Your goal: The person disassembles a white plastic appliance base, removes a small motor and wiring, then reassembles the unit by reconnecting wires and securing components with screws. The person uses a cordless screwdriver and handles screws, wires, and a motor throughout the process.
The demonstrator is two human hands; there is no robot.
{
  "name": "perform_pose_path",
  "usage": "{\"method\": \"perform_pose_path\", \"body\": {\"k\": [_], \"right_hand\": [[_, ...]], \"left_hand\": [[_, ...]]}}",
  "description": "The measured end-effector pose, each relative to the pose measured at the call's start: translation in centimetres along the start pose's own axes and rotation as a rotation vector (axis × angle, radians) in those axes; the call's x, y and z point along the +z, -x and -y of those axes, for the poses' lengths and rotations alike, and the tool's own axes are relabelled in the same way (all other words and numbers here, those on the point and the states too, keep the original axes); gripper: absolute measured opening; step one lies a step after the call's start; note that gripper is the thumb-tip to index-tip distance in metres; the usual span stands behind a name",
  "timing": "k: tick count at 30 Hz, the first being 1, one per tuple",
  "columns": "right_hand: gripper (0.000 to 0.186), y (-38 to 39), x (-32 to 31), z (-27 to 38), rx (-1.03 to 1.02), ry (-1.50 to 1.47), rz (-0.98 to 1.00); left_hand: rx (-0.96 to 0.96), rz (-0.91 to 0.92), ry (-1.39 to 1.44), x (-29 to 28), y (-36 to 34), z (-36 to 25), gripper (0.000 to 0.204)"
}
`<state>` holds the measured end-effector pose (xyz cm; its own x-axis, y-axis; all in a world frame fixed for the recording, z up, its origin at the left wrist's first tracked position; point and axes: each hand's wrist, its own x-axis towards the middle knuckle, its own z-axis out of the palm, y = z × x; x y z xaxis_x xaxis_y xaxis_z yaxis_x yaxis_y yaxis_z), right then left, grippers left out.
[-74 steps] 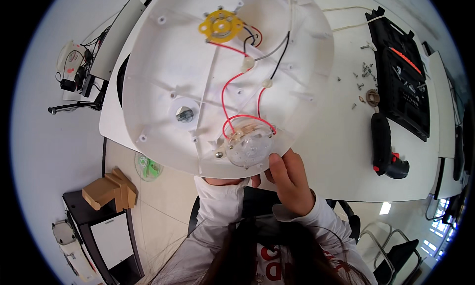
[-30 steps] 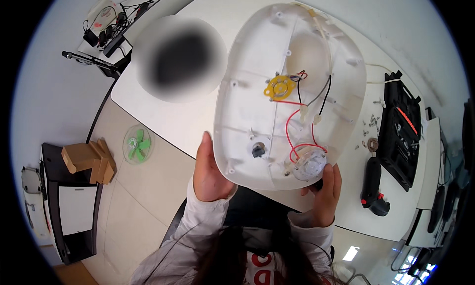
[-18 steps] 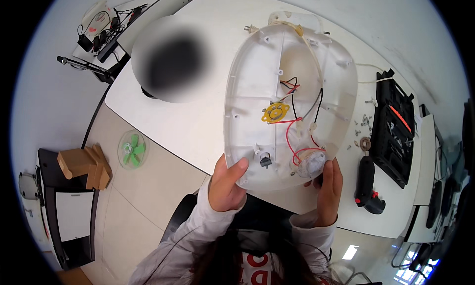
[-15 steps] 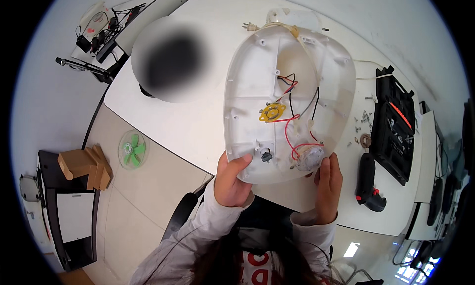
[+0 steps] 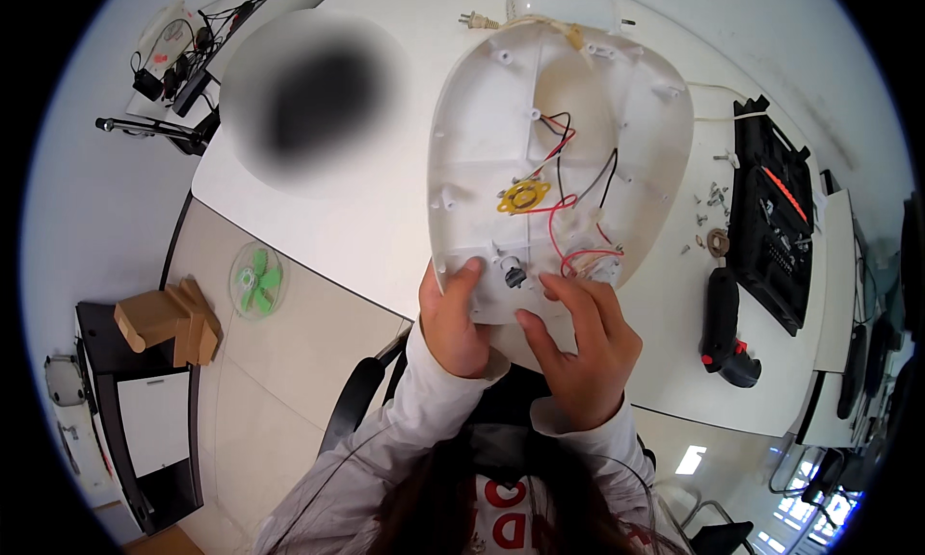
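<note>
A large white oval plastic housing (image 5: 472, 184) is held tilted over the table's near edge, its ribbed inside facing up. My left hand (image 5: 454, 319) grips its lower left rim, thumb inside. My right hand (image 5: 585, 338) is off the rim, thumb and index finger apart near a small dark grey part (image 5: 515, 274). That hand partly hides a round motor-like part (image 5: 595, 262) with red wires. A yellow ring-shaped part (image 5: 523, 197) lies inside the housing, joined to red and black wires (image 5: 557, 136). A cream power cord with a two-pin plug (image 5: 479, 21) runs over the far rim.
At right on the white table (image 5: 385, 237) lie a black tool case (image 5: 776, 218), loose screws (image 5: 713, 195), a brown ring (image 5: 718, 242) and a black-and-red cordless screwdriver (image 5: 727, 329). A white part (image 5: 564, 4) rests behind the housing. A green fan (image 5: 257, 279) and cardboard (image 5: 169, 324) are at left.
My right hand has let go of the lower right rim and moved left toward the dark grey part, fingers apart. My left hand keeps its grip.
</note>
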<state>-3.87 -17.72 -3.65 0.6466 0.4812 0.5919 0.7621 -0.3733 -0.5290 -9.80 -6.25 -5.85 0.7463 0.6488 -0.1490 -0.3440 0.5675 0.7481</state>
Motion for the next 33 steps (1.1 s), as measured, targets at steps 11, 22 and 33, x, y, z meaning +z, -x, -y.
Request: {"method": "perform_pose_path", "body": {"k": [11,22,33], "right_hand": [[0.024,-1.7,0.6,1.9,0.152,0.249,0.165],[0.016,-1.1,1.8,2.4,0.238,0.075,0.090],[0.011,-0.3,3.0,3.2,0.250,0.058,0.005]], "left_hand": [[0.091,-0.013,-0.258,0.5,-0.2,0.3,0.029],[0.187,-0.026,-0.392,1.0,0.0,-0.1,0.030],[0.158,-0.056,-0.443,0.6,0.2,-0.4,0.030]]}}
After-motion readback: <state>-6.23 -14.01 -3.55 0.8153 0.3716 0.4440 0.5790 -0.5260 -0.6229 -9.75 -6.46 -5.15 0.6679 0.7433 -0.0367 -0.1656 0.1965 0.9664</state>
